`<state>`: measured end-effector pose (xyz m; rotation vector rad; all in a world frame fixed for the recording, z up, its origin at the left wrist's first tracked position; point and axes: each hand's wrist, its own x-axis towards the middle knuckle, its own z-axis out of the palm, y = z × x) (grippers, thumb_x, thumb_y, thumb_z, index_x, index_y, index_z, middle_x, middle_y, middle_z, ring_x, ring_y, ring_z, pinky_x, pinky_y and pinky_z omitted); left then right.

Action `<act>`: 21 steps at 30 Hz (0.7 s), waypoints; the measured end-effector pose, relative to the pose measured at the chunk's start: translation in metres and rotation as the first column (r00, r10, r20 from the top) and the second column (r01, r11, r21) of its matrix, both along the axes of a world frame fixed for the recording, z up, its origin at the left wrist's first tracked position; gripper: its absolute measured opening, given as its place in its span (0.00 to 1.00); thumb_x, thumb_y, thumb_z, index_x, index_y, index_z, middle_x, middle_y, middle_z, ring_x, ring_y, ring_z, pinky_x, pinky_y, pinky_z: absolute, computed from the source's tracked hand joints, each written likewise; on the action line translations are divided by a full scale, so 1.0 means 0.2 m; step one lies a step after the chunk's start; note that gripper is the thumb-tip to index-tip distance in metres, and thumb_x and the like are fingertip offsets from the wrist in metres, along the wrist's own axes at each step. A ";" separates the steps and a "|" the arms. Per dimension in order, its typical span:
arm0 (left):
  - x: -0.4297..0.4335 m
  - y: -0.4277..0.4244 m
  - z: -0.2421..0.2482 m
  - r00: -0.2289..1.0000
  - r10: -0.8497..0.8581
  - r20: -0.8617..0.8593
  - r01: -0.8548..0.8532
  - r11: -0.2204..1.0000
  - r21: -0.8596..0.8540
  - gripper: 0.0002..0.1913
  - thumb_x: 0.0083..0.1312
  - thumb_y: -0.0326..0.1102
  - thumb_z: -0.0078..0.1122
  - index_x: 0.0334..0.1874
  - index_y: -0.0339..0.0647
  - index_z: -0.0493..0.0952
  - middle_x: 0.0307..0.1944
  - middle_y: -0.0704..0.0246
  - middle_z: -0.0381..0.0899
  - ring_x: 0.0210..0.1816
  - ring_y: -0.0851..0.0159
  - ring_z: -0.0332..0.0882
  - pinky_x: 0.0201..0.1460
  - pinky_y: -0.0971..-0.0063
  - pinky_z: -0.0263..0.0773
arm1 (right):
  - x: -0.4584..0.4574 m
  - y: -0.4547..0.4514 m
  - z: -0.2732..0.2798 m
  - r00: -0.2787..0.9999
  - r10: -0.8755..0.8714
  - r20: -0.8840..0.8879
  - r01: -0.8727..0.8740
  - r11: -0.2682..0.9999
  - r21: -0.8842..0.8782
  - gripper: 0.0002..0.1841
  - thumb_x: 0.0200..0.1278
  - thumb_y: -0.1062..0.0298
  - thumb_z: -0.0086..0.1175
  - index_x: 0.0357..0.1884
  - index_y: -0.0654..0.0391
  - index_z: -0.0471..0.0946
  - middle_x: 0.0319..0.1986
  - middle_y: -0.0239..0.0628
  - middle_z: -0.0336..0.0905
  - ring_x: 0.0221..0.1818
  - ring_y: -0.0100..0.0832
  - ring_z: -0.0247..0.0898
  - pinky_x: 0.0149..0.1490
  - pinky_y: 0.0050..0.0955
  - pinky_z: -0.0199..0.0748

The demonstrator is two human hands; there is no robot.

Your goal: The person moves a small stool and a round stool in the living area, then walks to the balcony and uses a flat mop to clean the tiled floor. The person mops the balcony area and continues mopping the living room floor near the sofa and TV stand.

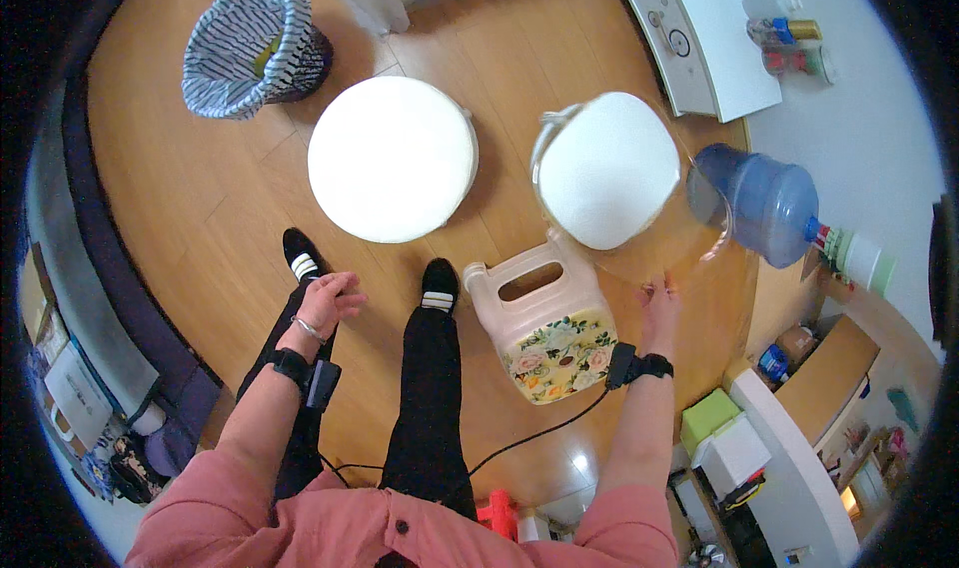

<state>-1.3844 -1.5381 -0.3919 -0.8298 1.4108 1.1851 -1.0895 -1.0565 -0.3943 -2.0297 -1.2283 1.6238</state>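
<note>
My left hand (pixel 333 303) is above the floor near my left shoe, fingers loosely bent and apart, with nothing in it. My right hand (pixel 659 306), slightly blurred, has its fingers pinched at the near edge of a thin, clear, round cover (pixel 715 208), apparently plastic; its outline is faint. The cover overlaps the right side of a stool or container with a white top (pixel 610 171). Between my hands, nearer the right one, a beige plastic jug with a handle and a floral panel (pixel 562 358) is on the wood floor. A round white stool (pixel 392 159) is ahead of me.
A bin with a striped liner (pixel 247 51) is at the upper left. A blue water bottle (pixel 772 201) lies to the right, below a white cabinet (pixel 719 43) in the picture. A dark cable (pixel 532 440) runs from my right wrist device. Boxes (pixel 719 433) fill the lower right.
</note>
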 end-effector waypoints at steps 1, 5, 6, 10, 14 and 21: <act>0.00 0.00 0.01 1.000 0.024 0.002 -0.024 1.000 -0.002 0.16 0.68 0.41 0.54 0.51 0.37 0.72 0.46 0.66 0.76 0.40 0.60 0.81 0.36 0.72 0.75 | -0.10 0.01 0.00 0.998 0.064 0.022 -0.065 0.996 0.053 0.20 0.64 0.67 0.54 0.58 0.57 0.69 0.30 0.32 0.73 0.30 0.24 0.70 0.34 0.28 0.76; 0.01 -0.03 0.03 0.997 0.071 -0.001 -0.071 0.997 0.003 0.15 0.68 0.40 0.53 0.50 0.37 0.73 0.45 0.66 0.77 0.39 0.61 0.82 0.36 0.73 0.76 | -0.51 0.11 -0.08 0.969 0.221 0.112 -0.243 0.935 0.256 0.14 0.64 0.66 0.55 0.47 0.63 0.75 0.25 0.31 0.72 0.23 0.26 0.70 0.24 0.24 0.73; 0.01 -0.03 0.03 0.997 0.074 -0.014 -0.074 0.997 0.022 0.14 0.68 0.40 0.53 0.50 0.38 0.73 0.45 0.66 0.77 0.39 0.61 0.82 0.35 0.73 0.76 | -0.60 0.16 -0.11 0.973 0.220 0.075 -0.232 0.934 0.272 0.13 0.63 0.66 0.56 0.45 0.64 0.75 0.25 0.31 0.72 0.22 0.25 0.70 0.23 0.24 0.72; 0.01 -0.04 0.08 0.994 0.106 -0.005 -0.105 0.993 0.054 0.13 0.69 0.38 0.51 0.50 0.38 0.73 0.44 0.66 0.78 0.38 0.62 0.82 0.35 0.75 0.77 | -0.86 0.39 -0.18 0.856 0.336 0.394 -0.479 0.803 0.356 0.18 0.59 0.62 0.60 0.44 0.66 0.74 0.30 0.39 0.76 0.29 0.34 0.73 0.36 0.33 0.76; -0.01 -0.01 0.17 0.993 0.118 -0.021 -0.116 0.989 0.087 0.13 0.69 0.39 0.51 0.49 0.39 0.73 0.44 0.67 0.79 0.39 0.65 0.81 0.35 0.76 0.76 | -1.01 0.50 -0.16 0.670 0.305 0.676 -0.699 0.565 0.438 0.30 0.54 0.57 0.64 0.50 0.73 0.71 0.46 0.57 0.75 0.48 0.51 0.71 0.58 0.41 0.67; -0.06 0.04 0.22 0.992 0.108 -0.059 -0.103 0.992 0.072 0.13 0.68 0.38 0.52 0.51 0.41 0.74 0.46 0.69 0.78 0.41 0.67 0.80 0.36 0.78 0.72 | -0.40 -0.06 -0.07 0.731 0.417 0.541 -0.631 0.714 0.303 0.37 0.57 0.51 0.60 0.60 0.71 0.65 0.58 0.59 0.67 0.62 0.50 0.63 0.64 0.38 0.60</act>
